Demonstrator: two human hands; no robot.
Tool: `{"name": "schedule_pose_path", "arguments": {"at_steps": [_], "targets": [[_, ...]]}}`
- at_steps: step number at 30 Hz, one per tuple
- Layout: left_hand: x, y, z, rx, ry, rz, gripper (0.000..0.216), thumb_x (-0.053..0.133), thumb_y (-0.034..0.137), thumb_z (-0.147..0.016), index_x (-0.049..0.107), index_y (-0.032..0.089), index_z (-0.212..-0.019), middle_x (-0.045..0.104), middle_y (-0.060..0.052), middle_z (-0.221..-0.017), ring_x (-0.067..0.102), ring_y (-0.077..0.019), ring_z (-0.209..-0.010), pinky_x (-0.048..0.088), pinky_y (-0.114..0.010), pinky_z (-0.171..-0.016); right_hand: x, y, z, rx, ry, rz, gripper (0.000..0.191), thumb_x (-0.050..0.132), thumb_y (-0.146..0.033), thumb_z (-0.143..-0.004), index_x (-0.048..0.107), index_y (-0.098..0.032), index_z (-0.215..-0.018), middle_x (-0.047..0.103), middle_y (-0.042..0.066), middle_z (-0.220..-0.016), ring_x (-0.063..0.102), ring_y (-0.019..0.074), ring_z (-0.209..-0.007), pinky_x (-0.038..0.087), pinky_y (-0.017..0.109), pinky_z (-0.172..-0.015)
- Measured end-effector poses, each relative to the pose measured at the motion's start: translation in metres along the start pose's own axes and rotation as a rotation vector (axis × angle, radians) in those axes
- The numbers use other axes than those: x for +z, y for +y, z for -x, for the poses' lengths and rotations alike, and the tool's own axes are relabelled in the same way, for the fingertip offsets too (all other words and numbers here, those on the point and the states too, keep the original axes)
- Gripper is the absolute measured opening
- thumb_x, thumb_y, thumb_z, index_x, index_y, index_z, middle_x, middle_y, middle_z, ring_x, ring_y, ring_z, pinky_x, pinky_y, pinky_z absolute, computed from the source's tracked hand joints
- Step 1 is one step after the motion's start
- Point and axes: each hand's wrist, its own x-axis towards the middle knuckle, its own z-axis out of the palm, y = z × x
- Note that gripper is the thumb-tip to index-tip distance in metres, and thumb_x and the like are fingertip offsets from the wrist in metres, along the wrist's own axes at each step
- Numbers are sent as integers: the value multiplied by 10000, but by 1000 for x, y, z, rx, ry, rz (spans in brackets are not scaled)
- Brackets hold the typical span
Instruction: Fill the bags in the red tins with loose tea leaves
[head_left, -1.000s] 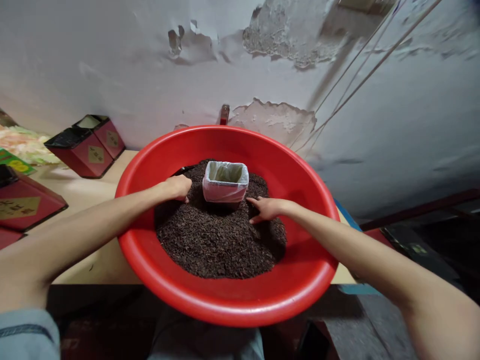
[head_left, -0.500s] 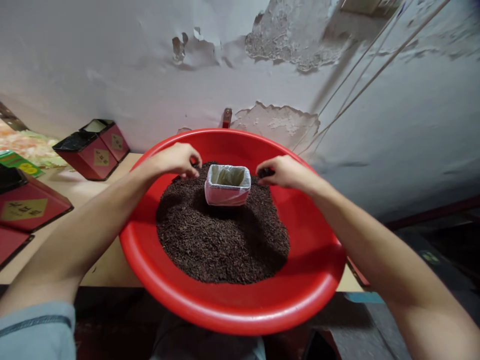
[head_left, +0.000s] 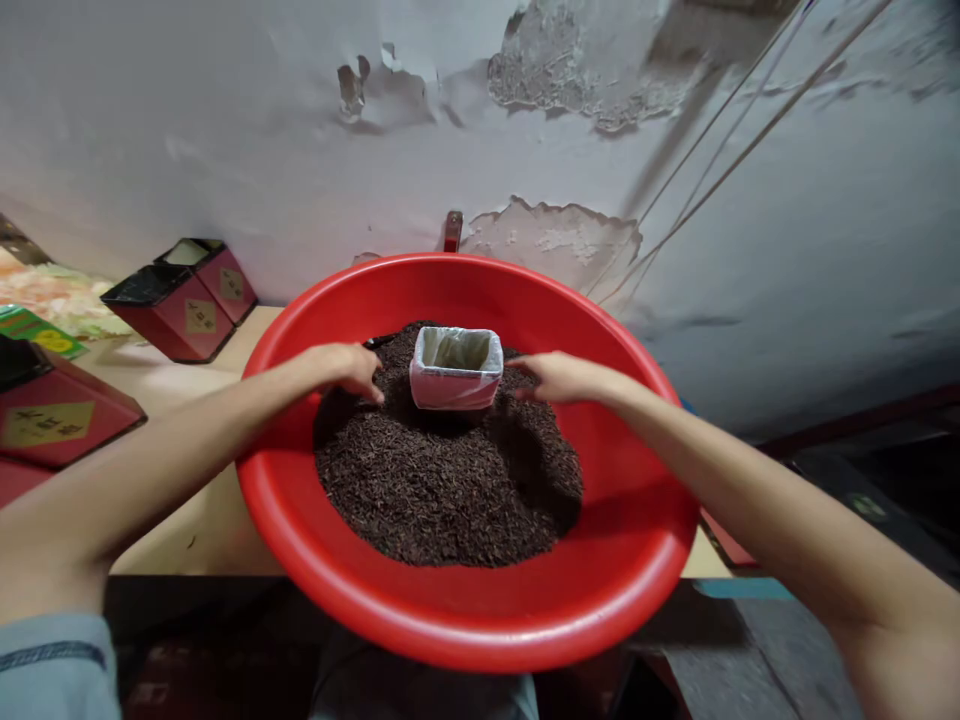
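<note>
A wide red plastic basin holds a heap of dark, dry leaves that look like loose tea. On the heap stands a small pink container, lined with a clear plastic bag and open at the top. To its left, my left hand is low over the heap, thumb and fingers apart, with nothing seen in it. Opposite, my right hand stretches its spread fingers toward the container's right side, just above the leaves. Neither hand appears to touch the container.
Two pink tins with black rims stand left of the basin, and another pink tin is nearer me. A green box lies on the wooden table. Behind rises a peeling wall; cords hang at the right.
Both hands, curled around dark leaves before, have moved down toward the heap and opened. The leaves they held are no longer seen in them. The container stays in place.
</note>
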Motion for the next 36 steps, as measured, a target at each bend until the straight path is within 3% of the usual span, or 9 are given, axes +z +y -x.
{"name": "schedule_pose_path", "arguments": {"at_steps": [4, 6, 9, 12, 18, 23, 28, 32, 36], "targets": [[39, 3, -17, 23, 28, -98, 702, 635, 477, -939, 476, 120, -1522, 620, -234, -1411, 622, -338, -1289, 520, -343, -1010, 52, -1, -2, 55, -363, -25, 1129, 730, -610, -820, 116, -178, -1664, 200, 263, -1675, 383, 420, -1480, 394, 488, -1170], [48, 1, -19, 64, 60, -106, 635, 625, 433, -950, 516, 92, -1474, 652, -245, -1358, 656, -341, -1234, 538, -354, -971, 65, -5, -1, 13, -329, -1, 1023, 740, -552, -828, 271, -126, -1631, 331, 289, -1615, 462, 422, -1425, 423, 470, -1144], [53, -6, -19, 143, 139, -131, 495, 682, 325, -904, 622, 110, -1346, 704, -200, -1286, 689, -306, -1167, 547, -319, -928, 68, -8, -1, -52, -215, 32, 591, 764, -327, -817, 653, -97, -1350, 686, 216, -1273, 670, 348, -1169, 532, 395, -1000], [50, -16, -15, 199, 198, -115, 400, 717, 216, -830, 702, 185, -1228, 757, -103, -1197, 712, -239, -1086, 541, -249, -856, 58, -4, -1, -28, -205, -11, 326, 730, -186, -805, 774, -139, -1125, 782, 103, -958, 736, 252, -897, 568, 309, -805], [-4, -23, 7, 230, 266, 141, 403, 738, 256, -773, 768, 238, -1175, 795, -34, -982, 725, -207, -920, 514, -246, -784, -7, 11, 4, -20, 113, -140, 273, 741, -227, -796, 810, -210, -1060, 793, 28, -844, 741, 205, -760, 582, 301, -727], [-73, 15, 38, 424, 499, 340, 474, 760, 352, -798, 744, 225, -1254, 763, -42, -1109, 687, -238, -1039, 500, -297, -905, -77, -14, 3, -182, 409, -259, 330, 797, -451, -782, 821, -252, -1046, 792, 27, -860, 743, 229, -825, 614, 363, -774], [-90, 25, 44, 338, 587, 392, 595, 677, 469, -898, 591, 262, -1449, 722, -41, -1213, 692, -249, -1056, 528, -290, -896, -89, -22, 3, -152, 495, -306, 439, 806, -453, -792, 787, -206, -1154, 789, 65, -930, 744, 243, -862, 615, 403, -807], [-50, -3, 18, 219, 381, 210, 626, 687, 451, -883, 595, 201, -1450, 745, -105, -1203, 720, -253, -1020, 545, -292, -882, -45, 9, 0, -20, 402, -254, 466, 791, -354, -797, 743, -158, -1217, 777, 114, -1102, 745, 252, -971, 600, 392, -902], [8, -8, -7, 155, 9, -31, 934, 739, 609, -794, 423, 204, -1574, 689, -179, -1336, 680, -331, -1174, 559, -332, -920, 19, 20, 2, -12, -122, -127, 866, 868, -387, -711, 547, -167, -1485, 650, 172, -1391, 664, 302, -1226, 554, 357, -993]]}}
